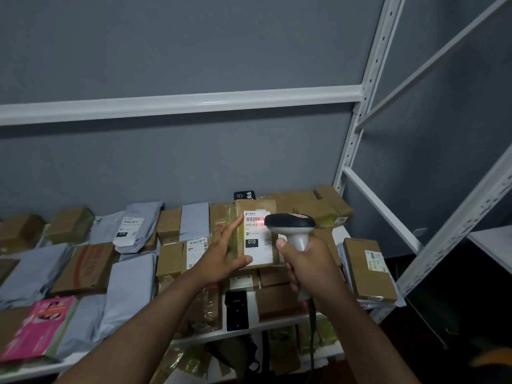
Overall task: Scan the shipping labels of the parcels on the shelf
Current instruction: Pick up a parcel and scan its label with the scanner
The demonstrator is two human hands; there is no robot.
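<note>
A brown cardboard parcel [256,207] is tilted up above the shelf pile, its white shipping label [257,239] facing me, marked 010. My left hand [221,256] holds the parcel by its left side, index finger stretched up along the edge and thumb under the lower corner. My right hand [307,268] grips the handle of a grey and black barcode scanner [291,224]. The scanner's head points at the label, and a red light falls on the barcode near the label's top right.
The white shelf [249,329] is crowded with brown boxes, grey poly mailers [130,286] and a pink package [41,328]. A labelled box [368,268] lies at the right end. White metal uprights [357,128] and an upper beam frame the bay. More parcels sit on the level below.
</note>
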